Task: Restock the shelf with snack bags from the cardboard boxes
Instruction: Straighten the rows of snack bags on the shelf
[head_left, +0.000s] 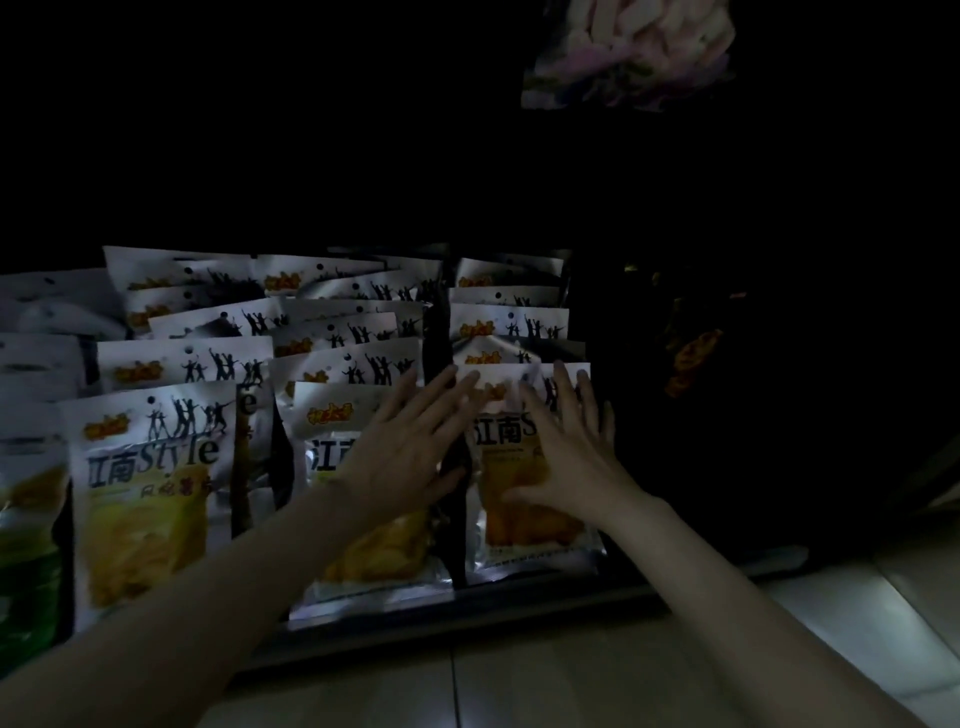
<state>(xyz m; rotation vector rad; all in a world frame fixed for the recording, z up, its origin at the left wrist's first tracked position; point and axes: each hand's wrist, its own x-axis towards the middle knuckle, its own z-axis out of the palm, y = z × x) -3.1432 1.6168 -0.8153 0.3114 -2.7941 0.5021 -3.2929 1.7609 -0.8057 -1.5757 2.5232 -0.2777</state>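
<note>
Hands (488, 447) flat against front snack bag (524, 499)

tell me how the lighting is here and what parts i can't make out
Head view: very dim; only the front rows of snack bags and both hands, left hand and right hand, catch light. The upper shelf area and right side are nearly black; a pale bag up top looks blurred.

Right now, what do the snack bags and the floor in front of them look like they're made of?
Snack bags: likely glossy metallised plastic film; silver surfaces glare and crinkle.
Floor: apparently pale glazed tile; smooth, with straight joint lines, though dimly lit.
</note>
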